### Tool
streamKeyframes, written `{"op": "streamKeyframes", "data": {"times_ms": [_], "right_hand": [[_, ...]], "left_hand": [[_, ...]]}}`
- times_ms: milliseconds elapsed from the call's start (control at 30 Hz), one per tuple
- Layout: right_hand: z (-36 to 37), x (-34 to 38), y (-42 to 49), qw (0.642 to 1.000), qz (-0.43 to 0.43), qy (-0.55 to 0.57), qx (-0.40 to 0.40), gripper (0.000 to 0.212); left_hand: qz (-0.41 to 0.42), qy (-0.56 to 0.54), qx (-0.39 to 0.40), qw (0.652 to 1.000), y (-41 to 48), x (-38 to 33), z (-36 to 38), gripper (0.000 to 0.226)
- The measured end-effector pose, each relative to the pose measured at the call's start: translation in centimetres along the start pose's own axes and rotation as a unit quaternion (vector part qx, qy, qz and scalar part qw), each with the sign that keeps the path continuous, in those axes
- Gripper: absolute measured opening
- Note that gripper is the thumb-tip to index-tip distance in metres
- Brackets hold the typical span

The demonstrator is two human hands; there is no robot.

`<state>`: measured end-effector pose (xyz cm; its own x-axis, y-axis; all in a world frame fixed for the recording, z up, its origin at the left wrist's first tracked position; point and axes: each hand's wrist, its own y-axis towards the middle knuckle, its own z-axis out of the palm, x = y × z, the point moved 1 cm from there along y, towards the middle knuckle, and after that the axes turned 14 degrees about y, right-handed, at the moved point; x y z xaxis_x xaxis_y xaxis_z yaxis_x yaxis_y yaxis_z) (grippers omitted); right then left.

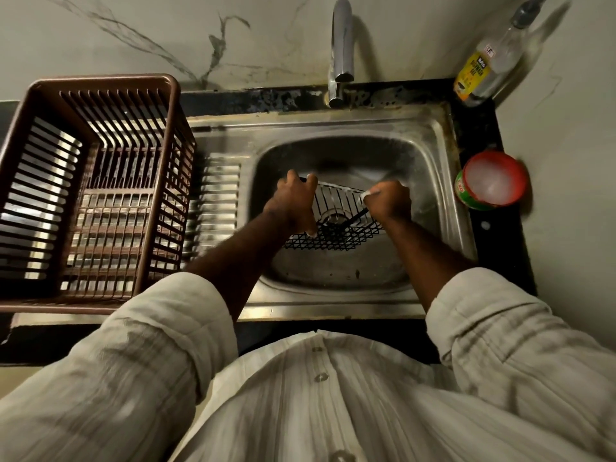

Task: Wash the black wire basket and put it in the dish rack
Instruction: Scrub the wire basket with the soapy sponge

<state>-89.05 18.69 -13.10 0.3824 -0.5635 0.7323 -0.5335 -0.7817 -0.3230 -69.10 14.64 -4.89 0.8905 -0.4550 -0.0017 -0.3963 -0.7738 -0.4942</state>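
Rolled pale sleeves (160, 328) are reaching forward over the steel sink (333, 308). Inside the basin, the black wire basket (336, 238) is tilting up off the bottom. The left grip (295, 203) is curling round its left rim, while the right grip (391, 201) is pinching a pale pad (366, 195) against its right rim. Beside the basin, the brown dish rack (106, 81) is sitting on the drainboard, apart from the basket.

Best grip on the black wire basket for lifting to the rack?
Probably the left end rim, from above, where the left hand grips the black wire basket. It lies tilted; open wires suit a hooked grip, the brown slatted plastic dish rack is that side, and the right hand with a white scrub pad occupies the other end.
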Motion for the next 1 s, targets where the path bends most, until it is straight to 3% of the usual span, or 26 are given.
{"op": "streamKeyframes", "data": {"times_ms": [367,567,767,1000], "right_hand": [[0.3,-4.0,-5.1,0.999,-0.015,0.032,-0.003,0.015],[-0.3,-1.8,-4.3,0.986,0.024,0.106,-0.126,0.018],[0.9,0.2,-1.9,0.999,-0.027,0.029,-0.027,0.011],[0.7,0.7,-0.4,0.999,-0.03,-0.019,0.001,0.016]], "left_hand": [[-0.022,0.007,0.026,0.999,1.0,0.5,-1.1,0.113],[-0.033,-0.001,0.035,0.999,1.2,1.3,-0.8,0.12],[-0.023,0.005,0.026,0.999,1.0,1.0,-0.5,0.121],[-0.015,0.023,0.003,1.0,0.6,0.5,-0.1,0.117]]}}
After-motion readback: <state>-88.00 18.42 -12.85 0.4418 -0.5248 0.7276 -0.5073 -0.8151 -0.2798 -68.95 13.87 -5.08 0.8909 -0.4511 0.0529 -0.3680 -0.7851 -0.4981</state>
